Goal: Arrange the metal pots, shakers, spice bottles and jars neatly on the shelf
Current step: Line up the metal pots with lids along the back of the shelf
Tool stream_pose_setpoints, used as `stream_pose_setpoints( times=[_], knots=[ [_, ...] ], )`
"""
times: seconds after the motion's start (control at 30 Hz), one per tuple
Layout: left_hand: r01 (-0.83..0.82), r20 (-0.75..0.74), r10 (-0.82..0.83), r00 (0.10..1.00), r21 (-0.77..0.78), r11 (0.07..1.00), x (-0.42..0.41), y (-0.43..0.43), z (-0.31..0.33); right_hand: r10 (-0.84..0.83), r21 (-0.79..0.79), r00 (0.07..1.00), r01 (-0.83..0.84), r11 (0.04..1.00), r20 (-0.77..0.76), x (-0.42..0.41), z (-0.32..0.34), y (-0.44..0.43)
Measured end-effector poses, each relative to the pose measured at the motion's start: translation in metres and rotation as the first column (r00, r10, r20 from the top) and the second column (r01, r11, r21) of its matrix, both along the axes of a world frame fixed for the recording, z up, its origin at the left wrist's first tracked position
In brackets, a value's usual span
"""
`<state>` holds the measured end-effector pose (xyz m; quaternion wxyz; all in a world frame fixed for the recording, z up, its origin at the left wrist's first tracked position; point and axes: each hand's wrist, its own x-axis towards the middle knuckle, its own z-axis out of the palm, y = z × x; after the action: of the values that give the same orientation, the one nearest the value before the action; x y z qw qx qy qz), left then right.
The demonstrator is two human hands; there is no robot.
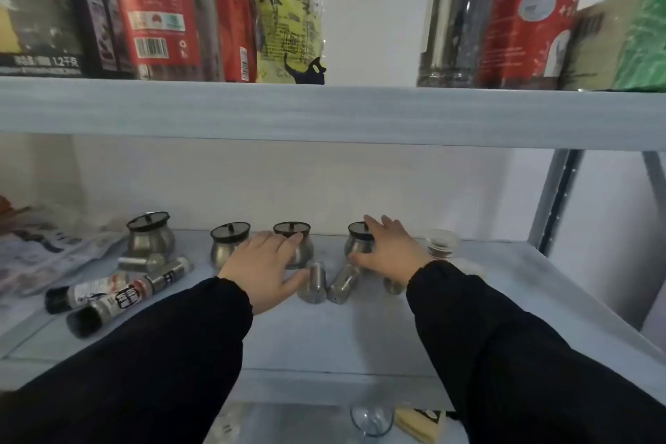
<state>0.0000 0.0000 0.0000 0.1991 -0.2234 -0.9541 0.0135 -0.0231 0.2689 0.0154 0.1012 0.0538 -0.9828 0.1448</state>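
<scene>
Hovering fingers-spread, left hand (261, 267) fronts a round steel pot (304, 249); right hand (394, 250), likewise wide, touches a neighbouring black-lidded pot (355, 245).

Plain white wall (378, 11) behind pale grey shelving (324, 335) (streaky painted boards), perforated metal upright (555, 198) at the right, soft even light.

The pots (150, 241) have brushed steel bodies with a dull sheen and dark lids (147, 221) (plastic or tinted glass, hard to tell). The shakers (312, 282) are the same satin metal. The spice bottles (122, 299) wear glossy printed labels. The shelf (324, 335) looks pale and matt. The sleeves (162, 353) are black matt cloth.
</scene>
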Motion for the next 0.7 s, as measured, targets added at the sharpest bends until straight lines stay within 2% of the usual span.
stream_pose_setpoints(
  times=[0.13, 0.27, 0.53, 0.6, 0.7],
  knots=[
    [0.058, -0.058, -0.056, 0.997, 0.024, 0.998, -0.004, -0.018, -0.001, -0.090, -0.016, 0.989, 0.093, 0.996, 0.118, -0.025, 0.001, -0.003],
    [0.058, -0.079, -0.055, 0.995, 0.029, 0.998, -0.007, -0.030, 0.001, -0.104, -0.075, 0.988, 0.113, 0.991, 0.118, -0.040, 0.005, -0.008],
    [0.040, -0.018, -0.039, 0.999, 0.048, 0.998, -0.011, -0.045, -0.001, 0.100, 0.041, 0.983, -0.108, 0.993, 0.155, -0.056, 0.016, -0.010],
    [0.032, -0.005, -0.031, 0.999, 0.060, 0.998, -0.011, -0.048, 0.001, 0.098, 0.059, 0.984, -0.108, 0.992, 0.148, -0.059, 0.017, -0.007],
    [0.011, 0.006, -0.011, 1.000, 0.071, 0.997, -0.010, -0.050, 0.003, 0.074, -0.012, 0.990, -0.073, 0.997, 0.121, -0.059, 0.017, -0.009]
  ],
)
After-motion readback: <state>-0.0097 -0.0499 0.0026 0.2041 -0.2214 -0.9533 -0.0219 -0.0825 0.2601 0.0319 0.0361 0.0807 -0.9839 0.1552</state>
